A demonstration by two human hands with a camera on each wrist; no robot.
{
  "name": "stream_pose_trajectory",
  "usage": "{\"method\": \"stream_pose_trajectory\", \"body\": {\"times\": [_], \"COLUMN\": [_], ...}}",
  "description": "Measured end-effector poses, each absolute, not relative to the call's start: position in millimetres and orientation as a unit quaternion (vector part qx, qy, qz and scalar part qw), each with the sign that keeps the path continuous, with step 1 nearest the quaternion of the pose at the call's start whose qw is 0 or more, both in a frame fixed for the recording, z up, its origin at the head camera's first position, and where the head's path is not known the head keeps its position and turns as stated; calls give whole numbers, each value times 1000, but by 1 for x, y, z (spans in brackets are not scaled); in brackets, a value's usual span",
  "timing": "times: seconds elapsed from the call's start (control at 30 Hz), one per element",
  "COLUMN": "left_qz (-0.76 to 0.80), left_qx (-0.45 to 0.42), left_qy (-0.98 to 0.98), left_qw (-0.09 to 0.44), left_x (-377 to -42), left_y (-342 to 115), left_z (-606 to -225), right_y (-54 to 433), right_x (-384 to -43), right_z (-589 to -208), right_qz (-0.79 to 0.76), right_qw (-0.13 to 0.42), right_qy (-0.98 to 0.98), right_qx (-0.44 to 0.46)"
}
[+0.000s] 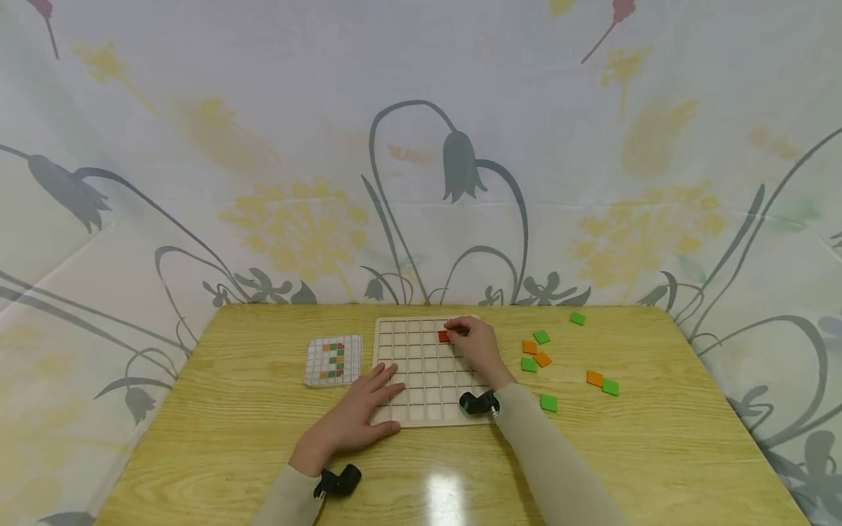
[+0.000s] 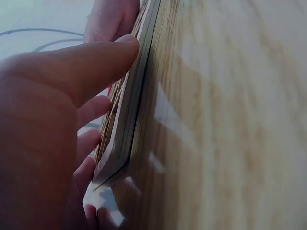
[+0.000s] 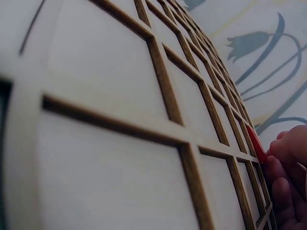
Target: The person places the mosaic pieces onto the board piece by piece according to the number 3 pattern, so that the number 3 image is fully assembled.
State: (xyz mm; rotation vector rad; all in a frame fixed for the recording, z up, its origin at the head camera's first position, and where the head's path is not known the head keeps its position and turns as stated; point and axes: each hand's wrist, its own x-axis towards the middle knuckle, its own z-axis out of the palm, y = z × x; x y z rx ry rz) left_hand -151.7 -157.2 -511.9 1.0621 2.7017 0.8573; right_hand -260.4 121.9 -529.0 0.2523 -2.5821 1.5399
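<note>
Right hand [image 1: 475, 343]: pinching red tile [image 1: 443, 337] near grid board [image 1: 416, 380]'s far edge | left hand [image 1: 358, 413]: spread, ungrasping, across near-left corner, apparently for steadiness

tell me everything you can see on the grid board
The grid board is a pale, flat, squarish piece that looks like wood, with a plain rim and brown-edged dividers forming rows of square recesses. It lies flat on the table. The left hand rests with fingers spread over its left side; the right hand, over its far right part, pinches a red tile at its far rows. Whether that tile is fully seated is unclear.
</note>
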Motion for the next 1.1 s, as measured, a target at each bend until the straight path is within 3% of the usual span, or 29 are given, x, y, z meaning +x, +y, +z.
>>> {"method": "stream_pose_trajectory", "body": {"times": [1.1], "left_qz": [296], "left_qx": [341], "left_qy": [891], "left_qw": [45], "left_x": [-156], "left_y": [-162], "left_z": [-519], "right_y": [124], "right_x": [-259], "right_z": [-526], "right_qz": [477], "right_qw": [22], "right_qy": [-873], "right_qx": [101]}}
